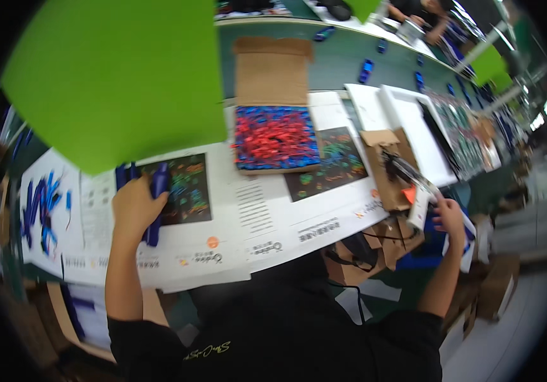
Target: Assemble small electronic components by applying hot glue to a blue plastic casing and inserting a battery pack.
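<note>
Downward head view (wide fisheye)

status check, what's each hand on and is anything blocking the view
Left hand gripping dark blue tubes. Right hand at white-handled tool, grip unclear. Green panel beyond left hand, blocking view behind it.

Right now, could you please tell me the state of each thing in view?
Left hand: closed around dark blue tubes.
Dark blue tubes: held lengthwise.
Right hand: at the white-handled tool, grip unclear.
White-handled tool: tilted.
Cardboard box: lid up, filled with red and blue pieces.
White box: open.
Loose blue pieces: scattered.
Printed sheets: lying flat.
</note>
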`<state>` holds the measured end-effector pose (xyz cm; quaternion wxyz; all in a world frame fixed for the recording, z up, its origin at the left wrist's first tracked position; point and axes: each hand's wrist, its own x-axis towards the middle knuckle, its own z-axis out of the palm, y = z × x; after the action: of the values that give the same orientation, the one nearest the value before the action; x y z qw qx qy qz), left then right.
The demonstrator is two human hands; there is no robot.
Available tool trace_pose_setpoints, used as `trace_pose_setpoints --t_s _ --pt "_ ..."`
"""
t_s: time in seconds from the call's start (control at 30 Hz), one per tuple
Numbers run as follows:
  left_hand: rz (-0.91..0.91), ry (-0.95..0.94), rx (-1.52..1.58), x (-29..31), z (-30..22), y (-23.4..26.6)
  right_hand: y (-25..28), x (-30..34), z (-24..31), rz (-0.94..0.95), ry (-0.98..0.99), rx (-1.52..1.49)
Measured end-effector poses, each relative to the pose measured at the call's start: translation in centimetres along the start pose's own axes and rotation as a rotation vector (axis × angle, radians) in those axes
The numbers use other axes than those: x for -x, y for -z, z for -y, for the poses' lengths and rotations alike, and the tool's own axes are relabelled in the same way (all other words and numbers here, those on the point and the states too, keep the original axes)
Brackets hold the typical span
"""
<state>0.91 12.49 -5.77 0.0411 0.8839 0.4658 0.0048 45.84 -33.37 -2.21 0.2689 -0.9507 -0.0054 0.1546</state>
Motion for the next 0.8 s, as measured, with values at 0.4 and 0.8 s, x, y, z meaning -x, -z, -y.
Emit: trace_pose_setpoints --t_s 0.4,0.8 --pt "0.511 0.022 1.979 7.0 -6.9 -4.3 -2.4 -2.7 -3.4 0.073 0.208 -0.848" --pt "0.666 0.187 2.371 8.0 -10.2 -7.5 -2.7 -0.9 -1.1 0.229 0.035 -0.735"
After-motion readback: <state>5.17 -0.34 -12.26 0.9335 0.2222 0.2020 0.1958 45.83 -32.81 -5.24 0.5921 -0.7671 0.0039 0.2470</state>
